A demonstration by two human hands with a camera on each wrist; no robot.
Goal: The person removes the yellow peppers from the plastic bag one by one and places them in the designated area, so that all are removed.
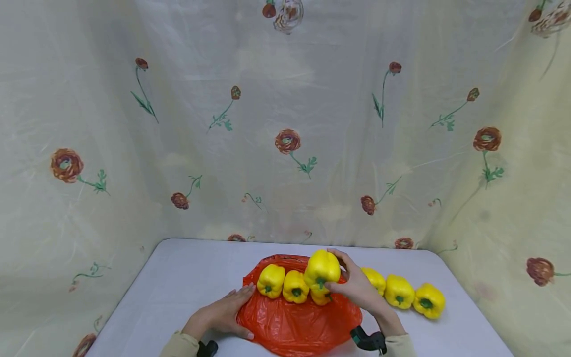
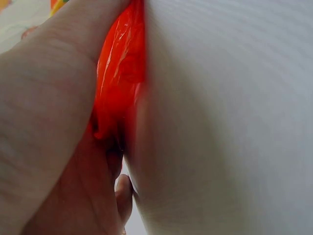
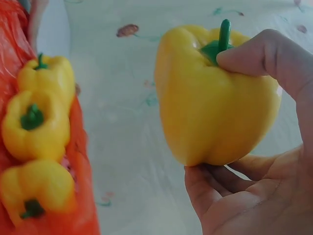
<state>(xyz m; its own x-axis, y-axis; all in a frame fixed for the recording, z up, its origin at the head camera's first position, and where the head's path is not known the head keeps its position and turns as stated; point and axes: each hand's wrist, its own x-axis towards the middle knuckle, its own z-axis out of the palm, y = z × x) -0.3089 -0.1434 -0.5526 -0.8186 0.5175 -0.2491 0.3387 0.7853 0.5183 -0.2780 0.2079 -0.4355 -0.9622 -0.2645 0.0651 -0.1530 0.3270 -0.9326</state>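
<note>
Our right hand (image 1: 358, 290) holds a yellow pepper (image 1: 322, 267) over the red bag (image 1: 292, 325) between our hands; our left hand (image 1: 224, 313) — seemingly spread, though partly hidden — rests at its edge. We do best bracing there, lowering gently.

The left hand (image 1: 227, 312) rests against the left edge of the bag (image 1: 294, 322), fingers extended and thumb spread apart. The right hand (image 1: 359, 286) is raised at the bag's right side, gripping, thumb opposite its fingers.
</note>
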